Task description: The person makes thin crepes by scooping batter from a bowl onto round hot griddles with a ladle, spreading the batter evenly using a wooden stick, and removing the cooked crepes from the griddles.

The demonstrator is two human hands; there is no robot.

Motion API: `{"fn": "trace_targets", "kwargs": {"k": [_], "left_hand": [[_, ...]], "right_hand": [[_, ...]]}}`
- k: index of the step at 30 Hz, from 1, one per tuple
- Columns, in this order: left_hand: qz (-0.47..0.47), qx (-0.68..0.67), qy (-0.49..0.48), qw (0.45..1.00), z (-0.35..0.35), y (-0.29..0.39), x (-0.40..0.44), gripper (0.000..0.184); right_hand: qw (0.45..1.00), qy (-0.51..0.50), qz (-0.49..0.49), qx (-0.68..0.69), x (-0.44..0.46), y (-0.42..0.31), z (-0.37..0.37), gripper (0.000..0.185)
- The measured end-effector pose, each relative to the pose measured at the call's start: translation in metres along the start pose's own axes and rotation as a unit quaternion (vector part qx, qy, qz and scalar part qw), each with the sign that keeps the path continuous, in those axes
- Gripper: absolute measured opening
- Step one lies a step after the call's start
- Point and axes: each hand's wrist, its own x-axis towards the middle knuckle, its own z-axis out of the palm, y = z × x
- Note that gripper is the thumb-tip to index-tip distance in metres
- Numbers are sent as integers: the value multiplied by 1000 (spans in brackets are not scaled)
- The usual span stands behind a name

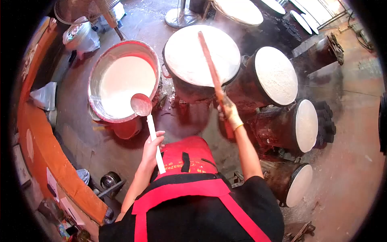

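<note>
My left hand (pixel 153 146) is wrapped around the white handle of a ladle (pixel 141 105). The ladle's bowl hangs over the near right rim of a large tub (pixel 93 92) of pale, milky batter (pixel 128 80). My right hand (pixel 229 112) grips a long flat wooden stick (pixel 209 60). Its far end lies over a big round white surface (pixel 181 52) atop a dark stove, just to the right of the tub; I cannot tell if the stick touches it. Glare washes out the details of this white surface.
Several more round white-topped dark drums curve along my right, including one white top (pixel 276 76) and another (pixel 306 126). Behind the tub stands a fan (pixel 80 10). Plastic bags (pixel 82 38) and an orange ledge (pixel 44 149) are on the left. Dark briquettes (pixel 324 124) sit at the right.
</note>
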Motion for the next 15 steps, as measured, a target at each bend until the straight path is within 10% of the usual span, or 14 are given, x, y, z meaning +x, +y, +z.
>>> {"fn": "trace_targets", "kwargs": {"k": [5, 8, 12, 15], "left_hand": [[11, -61, -16, 998, 41, -6, -3, 20], [14, -34, -40, 999, 58, 7, -12, 22], [50, -8, -24, 998, 64, 21, -12, 19], [56, -6, -20, 998, 61, 34, -10, 18]], "right_hand": [[966, 79, -244, 3, 68, -30, -11, 32], [983, 48, -73, 163, 87, -43, 35, 46], [925, 75, -370, -27, 91, -9, 21, 42], [913, 114, -341, 191, 49, 3, 30, 40]]}}
